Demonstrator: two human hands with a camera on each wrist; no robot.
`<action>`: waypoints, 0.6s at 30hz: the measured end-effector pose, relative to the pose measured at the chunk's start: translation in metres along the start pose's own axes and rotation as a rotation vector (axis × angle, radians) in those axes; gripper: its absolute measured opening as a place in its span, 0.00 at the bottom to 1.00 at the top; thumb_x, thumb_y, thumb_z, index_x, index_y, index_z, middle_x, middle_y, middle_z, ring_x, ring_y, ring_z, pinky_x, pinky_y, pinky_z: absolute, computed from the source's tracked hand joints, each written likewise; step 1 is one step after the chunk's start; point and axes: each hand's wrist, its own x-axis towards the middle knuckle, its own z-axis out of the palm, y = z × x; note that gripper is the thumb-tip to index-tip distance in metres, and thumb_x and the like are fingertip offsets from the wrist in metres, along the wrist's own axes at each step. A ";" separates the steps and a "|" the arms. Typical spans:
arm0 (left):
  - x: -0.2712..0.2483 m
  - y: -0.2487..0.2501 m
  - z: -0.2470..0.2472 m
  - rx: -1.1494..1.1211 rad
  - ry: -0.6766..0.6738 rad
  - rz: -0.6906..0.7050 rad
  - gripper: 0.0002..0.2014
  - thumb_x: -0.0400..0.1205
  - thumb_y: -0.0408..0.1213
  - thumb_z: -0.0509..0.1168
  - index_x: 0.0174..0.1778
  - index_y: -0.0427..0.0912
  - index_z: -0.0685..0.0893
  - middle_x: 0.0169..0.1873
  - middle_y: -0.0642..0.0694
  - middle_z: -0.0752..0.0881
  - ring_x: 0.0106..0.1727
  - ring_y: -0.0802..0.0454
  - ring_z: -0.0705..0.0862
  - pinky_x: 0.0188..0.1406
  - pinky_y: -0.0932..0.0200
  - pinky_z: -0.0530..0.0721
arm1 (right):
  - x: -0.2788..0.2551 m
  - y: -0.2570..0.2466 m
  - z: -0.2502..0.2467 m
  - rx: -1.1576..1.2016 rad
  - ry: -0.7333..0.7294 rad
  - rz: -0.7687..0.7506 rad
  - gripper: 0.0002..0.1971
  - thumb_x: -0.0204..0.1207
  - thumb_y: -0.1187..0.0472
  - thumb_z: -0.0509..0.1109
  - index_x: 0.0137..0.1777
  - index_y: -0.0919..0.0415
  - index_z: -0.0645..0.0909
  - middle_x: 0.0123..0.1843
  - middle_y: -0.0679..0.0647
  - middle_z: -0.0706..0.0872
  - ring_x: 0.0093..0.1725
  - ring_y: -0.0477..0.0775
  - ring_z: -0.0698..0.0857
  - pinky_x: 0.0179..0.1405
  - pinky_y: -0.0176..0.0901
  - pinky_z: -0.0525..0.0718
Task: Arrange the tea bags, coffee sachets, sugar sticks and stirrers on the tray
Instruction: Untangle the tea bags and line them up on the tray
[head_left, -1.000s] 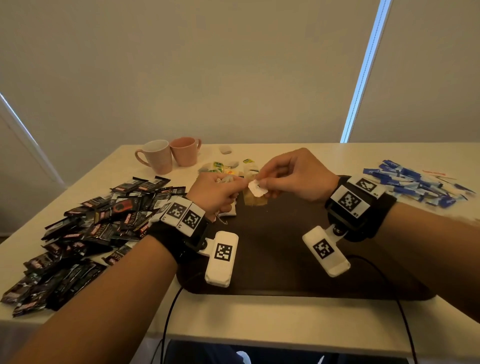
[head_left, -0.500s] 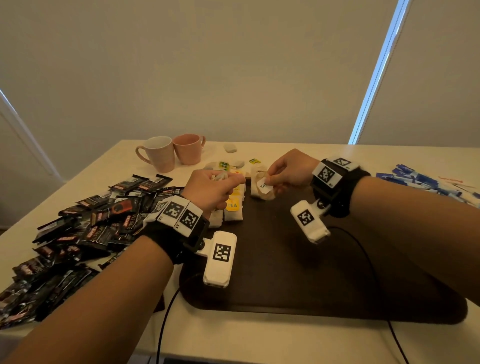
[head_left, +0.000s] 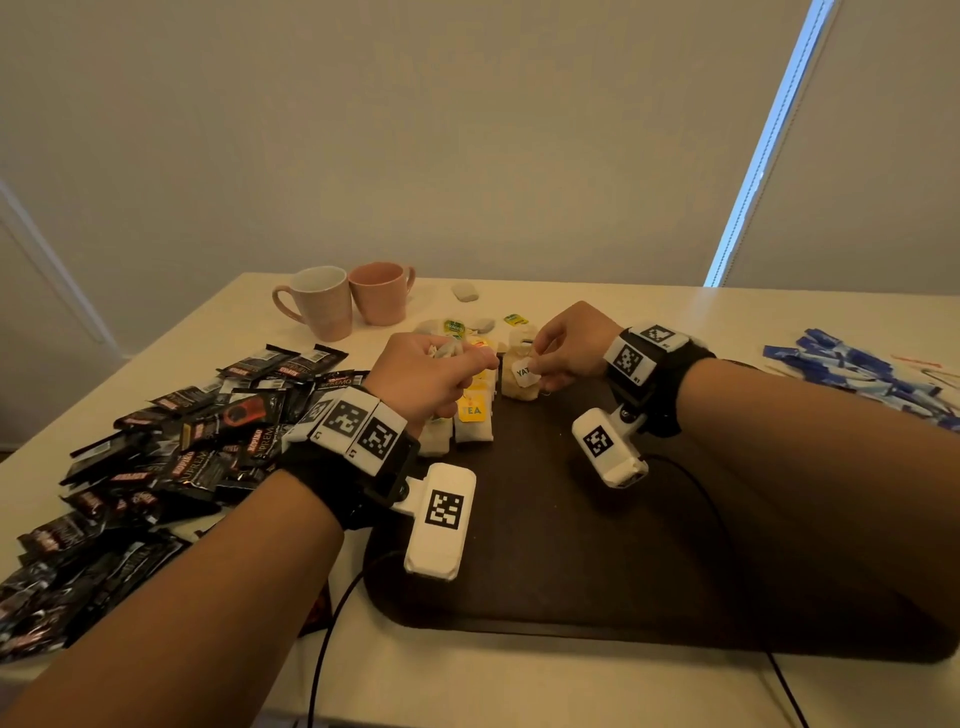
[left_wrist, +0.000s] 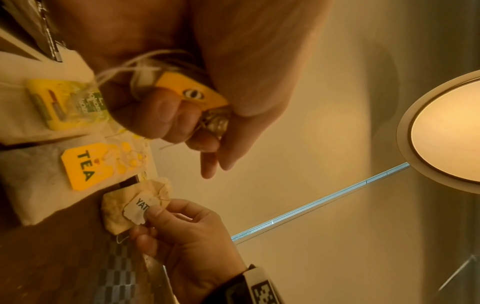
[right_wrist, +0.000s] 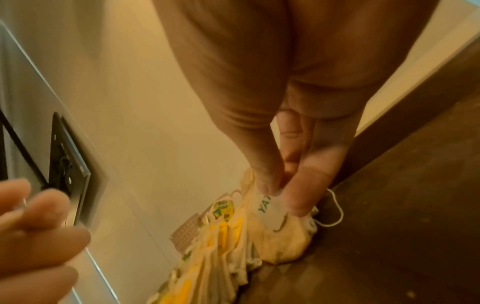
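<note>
While the coffee sachets (head_left: 171, 452) lie heaped on the table at my far left, well apart from the tray (head_left: 597, 545), I am working on the tea first. My left hand (head_left: 431, 379) is curled round a spare tea bag (left_wrist: 192, 92) with an orange tag, its string bunched under my fingers, so I judge it is waiting its turn for the row. Just below that hand, the tea bags (head_left: 470, 415) already laid sit side by side on the tray's far left corner, tags up, one reading TEA. Next to them my right hand (head_left: 566, 348) pinches the white tag (head_left: 523, 371) of a crumpled tea bag (head_left: 519, 387) resting on the tray, probably to lay the tag flat on top. Far right, the blue sugar sticks (head_left: 857, 374) wait on the table.
</note>
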 end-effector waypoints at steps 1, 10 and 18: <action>0.000 0.000 0.001 0.005 -0.002 -0.001 0.10 0.81 0.36 0.72 0.47 0.30 0.90 0.24 0.47 0.73 0.22 0.55 0.66 0.21 0.61 0.62 | 0.002 0.001 0.001 -0.013 0.025 0.021 0.05 0.74 0.68 0.79 0.45 0.64 0.85 0.43 0.62 0.91 0.35 0.55 0.93 0.33 0.38 0.90; -0.002 -0.001 -0.004 0.016 0.000 -0.015 0.10 0.80 0.37 0.73 0.48 0.32 0.90 0.23 0.48 0.74 0.22 0.55 0.67 0.20 0.62 0.64 | 0.008 -0.004 0.004 -0.063 0.078 0.198 0.15 0.68 0.61 0.85 0.47 0.70 0.86 0.37 0.60 0.92 0.31 0.54 0.92 0.29 0.42 0.90; -0.002 -0.002 -0.010 0.028 -0.003 -0.025 0.09 0.81 0.38 0.72 0.46 0.35 0.91 0.25 0.47 0.75 0.24 0.54 0.68 0.21 0.62 0.65 | 0.016 -0.010 0.013 0.011 0.010 0.203 0.16 0.70 0.63 0.84 0.51 0.73 0.86 0.35 0.60 0.93 0.39 0.56 0.94 0.54 0.53 0.91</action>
